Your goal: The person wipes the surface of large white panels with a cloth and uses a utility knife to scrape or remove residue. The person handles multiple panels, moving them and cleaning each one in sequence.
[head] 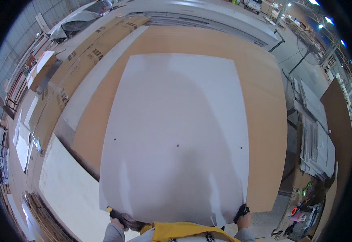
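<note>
A large white panel (176, 121) with three small dark spots across it lies in front of me, over a bigger brown board (263, 136). My left hand (117, 222) is at its near left corner, closed around the edge. Dark material with a yellow tip (109, 209) covers or sits at those fingers; I cannot tell if it is a glove or a held item. At the near right corner my right hand (243, 218) grips the edge, with black material over its fingers. Shadow falls across the panel's middle.
Long cardboard cartons (79, 66) lie on the left, past a pale board (70, 181). On the right, a bench holds stacked white pieces (316, 145), an orange-handled tool (294, 211) and other clutter. Stacked long panels (212, 22) stand beyond the brown board. A metal frame (298, 63) stands at the far right.
</note>
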`<move>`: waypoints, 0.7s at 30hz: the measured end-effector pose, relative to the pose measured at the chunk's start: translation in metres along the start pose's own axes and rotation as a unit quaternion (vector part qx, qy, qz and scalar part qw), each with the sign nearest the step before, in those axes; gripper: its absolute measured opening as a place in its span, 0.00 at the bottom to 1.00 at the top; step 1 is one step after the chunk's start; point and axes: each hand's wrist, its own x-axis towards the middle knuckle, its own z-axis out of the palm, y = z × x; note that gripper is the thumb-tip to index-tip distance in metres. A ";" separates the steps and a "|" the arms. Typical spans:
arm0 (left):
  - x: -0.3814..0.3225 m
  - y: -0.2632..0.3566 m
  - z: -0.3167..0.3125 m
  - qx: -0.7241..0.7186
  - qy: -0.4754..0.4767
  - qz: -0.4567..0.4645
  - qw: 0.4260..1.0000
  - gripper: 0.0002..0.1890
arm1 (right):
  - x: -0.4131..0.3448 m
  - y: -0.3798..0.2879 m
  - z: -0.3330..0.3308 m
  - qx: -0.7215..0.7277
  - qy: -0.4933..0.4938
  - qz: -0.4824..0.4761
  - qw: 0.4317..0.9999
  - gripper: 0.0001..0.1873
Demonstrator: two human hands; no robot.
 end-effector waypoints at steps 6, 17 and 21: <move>0.027 0.041 0.051 0.071 -0.104 0.047 0.991 0.21 | -0.045 0.023 0.033 0.119 0.015 0.109 0.987 0.23; 0.054 0.070 0.139 0.406 -0.206 0.231 0.860 0.18 | -0.021 -0.019 -0.016 0.049 0.083 0.047 0.994 0.21; 0.018 0.084 0.198 0.578 -0.276 0.190 0.744 0.19 | 0.027 -0.030 -0.021 -0.021 0.181 -0.045 0.982 0.18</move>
